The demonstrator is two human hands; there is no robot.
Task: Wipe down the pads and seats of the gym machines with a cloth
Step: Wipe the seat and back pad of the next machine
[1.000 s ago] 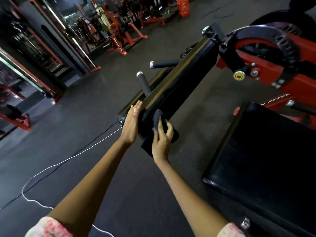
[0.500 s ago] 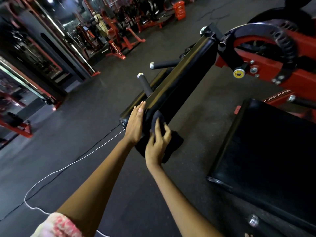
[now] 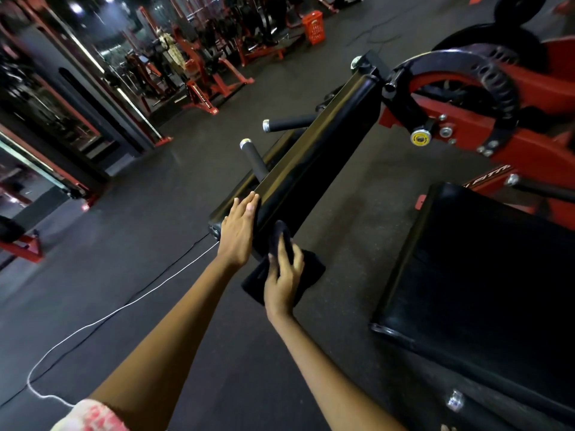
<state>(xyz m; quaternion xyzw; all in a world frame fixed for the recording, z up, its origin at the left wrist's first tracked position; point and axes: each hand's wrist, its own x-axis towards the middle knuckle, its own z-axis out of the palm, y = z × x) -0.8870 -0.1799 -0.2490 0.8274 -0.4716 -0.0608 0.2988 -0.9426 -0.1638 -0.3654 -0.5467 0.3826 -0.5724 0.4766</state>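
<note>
A long black pad of a red gym machine runs from centre to upper right. My left hand lies flat with fingers together against the pad's near end, holding nothing. My right hand presses a dark cloth against the pad's near end, just right of the left hand; the cloth hangs below the fingers. A wide black seat lies to the right, apart from both hands.
Two black handles with metal caps stick out left of the pad. The red machine frame with a black perforated arc stands at upper right. A white cord trails across the dark floor. More red machines and an orange basket stand far back.
My right hand has slid the cloth down toward the pad's near end, and more cloth now hangs below. My left hand stays against the pad's end.
</note>
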